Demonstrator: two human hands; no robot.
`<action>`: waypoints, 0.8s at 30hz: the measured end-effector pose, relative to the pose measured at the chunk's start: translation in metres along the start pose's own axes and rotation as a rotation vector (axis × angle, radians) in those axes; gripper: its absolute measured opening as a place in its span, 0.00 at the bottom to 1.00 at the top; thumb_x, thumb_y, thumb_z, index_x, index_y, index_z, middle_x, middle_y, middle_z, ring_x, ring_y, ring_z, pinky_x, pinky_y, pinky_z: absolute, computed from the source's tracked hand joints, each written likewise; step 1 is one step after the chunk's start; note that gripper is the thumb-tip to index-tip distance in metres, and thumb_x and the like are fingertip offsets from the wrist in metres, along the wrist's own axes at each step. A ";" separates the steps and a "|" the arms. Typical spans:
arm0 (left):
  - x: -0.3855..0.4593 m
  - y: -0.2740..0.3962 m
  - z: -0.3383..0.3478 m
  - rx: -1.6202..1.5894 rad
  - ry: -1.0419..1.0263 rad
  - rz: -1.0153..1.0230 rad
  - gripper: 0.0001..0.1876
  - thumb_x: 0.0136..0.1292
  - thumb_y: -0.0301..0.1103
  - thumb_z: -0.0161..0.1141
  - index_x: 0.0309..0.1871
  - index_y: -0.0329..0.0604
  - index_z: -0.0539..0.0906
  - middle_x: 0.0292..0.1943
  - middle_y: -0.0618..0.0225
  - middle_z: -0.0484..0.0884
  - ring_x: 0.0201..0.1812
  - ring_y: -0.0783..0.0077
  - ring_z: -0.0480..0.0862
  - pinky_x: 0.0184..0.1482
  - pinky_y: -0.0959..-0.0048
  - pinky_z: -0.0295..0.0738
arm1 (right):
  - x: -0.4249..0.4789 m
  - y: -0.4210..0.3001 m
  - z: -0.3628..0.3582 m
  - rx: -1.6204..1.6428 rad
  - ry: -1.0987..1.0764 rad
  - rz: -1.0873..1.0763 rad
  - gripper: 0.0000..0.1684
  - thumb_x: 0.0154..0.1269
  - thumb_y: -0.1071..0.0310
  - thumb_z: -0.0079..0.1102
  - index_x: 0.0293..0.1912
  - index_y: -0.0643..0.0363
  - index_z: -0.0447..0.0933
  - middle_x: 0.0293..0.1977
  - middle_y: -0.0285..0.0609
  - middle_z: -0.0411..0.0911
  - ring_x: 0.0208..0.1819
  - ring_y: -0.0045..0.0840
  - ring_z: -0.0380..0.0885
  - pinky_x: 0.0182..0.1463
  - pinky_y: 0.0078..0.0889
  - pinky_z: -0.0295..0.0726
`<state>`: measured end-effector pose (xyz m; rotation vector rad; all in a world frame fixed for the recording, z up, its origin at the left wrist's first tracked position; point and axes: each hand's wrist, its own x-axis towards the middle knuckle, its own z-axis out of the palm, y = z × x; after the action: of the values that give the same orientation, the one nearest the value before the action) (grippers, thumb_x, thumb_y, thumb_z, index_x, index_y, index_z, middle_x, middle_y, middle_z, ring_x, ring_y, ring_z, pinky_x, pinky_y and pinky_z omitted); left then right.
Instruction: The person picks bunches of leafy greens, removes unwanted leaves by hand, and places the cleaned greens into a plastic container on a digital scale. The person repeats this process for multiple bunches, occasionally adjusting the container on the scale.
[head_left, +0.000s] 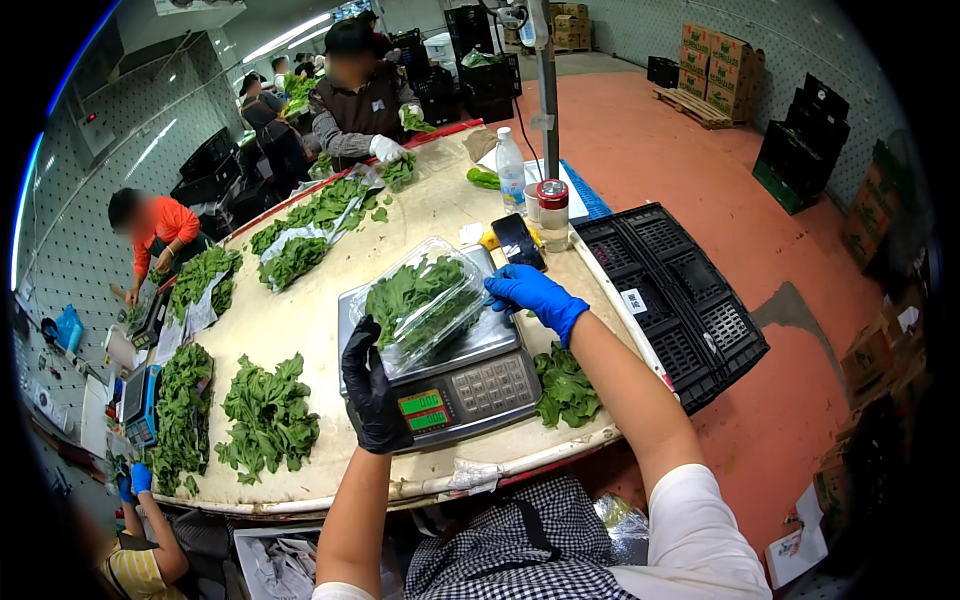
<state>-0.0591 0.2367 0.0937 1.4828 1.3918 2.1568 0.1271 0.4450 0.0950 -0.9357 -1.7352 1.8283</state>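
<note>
A clear plastic clamshell box filled with leafy greens is held tilted over a digital weighing scale with a steel top. My left hand, in a black glove, grips the box's near left corner. At its right end, the fingers of my right hand, in a blue glove, hold the edge. Both of the scale's lit displays read zero. Loose leafy greens lie against the scale's right side, and another pile of greens lies to its left.
Beyond the scale are a smartphone, a red-lidded jar and a plastic bottle. A black folding crate adjoins the table's right edge. More greens lie at left. A co-worker in white gloves handles greens across the table; others work at left.
</note>
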 end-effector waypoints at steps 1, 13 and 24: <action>0.002 0.003 0.006 0.183 -0.027 0.062 0.18 0.58 0.13 0.50 0.50 0.42 0.74 0.57 0.59 0.73 0.59 0.62 0.72 0.63 0.65 0.61 | -0.002 -0.001 -0.001 -0.022 0.001 0.016 0.15 0.66 0.56 0.54 0.40 0.60 0.74 0.31 0.38 0.81 0.29 0.16 0.79 0.33 0.19 0.77; 0.016 0.018 0.019 0.876 -0.068 0.253 0.35 0.41 0.29 0.70 0.57 0.49 0.70 0.56 0.61 0.72 0.59 0.53 0.66 0.61 0.59 0.59 | -0.002 0.000 0.003 -0.040 0.051 0.021 0.15 0.65 0.55 0.53 0.40 0.58 0.73 0.31 0.36 0.81 0.27 0.17 0.77 0.33 0.21 0.75; 0.048 0.029 0.049 1.333 -0.203 0.298 0.54 0.36 0.40 0.73 0.71 0.55 0.57 0.51 0.60 0.66 0.58 0.60 0.63 0.58 0.59 0.55 | -0.006 0.000 0.009 0.034 0.086 -0.011 0.14 0.65 0.59 0.54 0.40 0.61 0.71 0.30 0.40 0.80 0.27 0.18 0.77 0.33 0.20 0.76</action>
<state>-0.0335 0.2780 0.1504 2.2310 2.8530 0.9254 0.1248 0.4349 0.0958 -0.9747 -1.6500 1.7786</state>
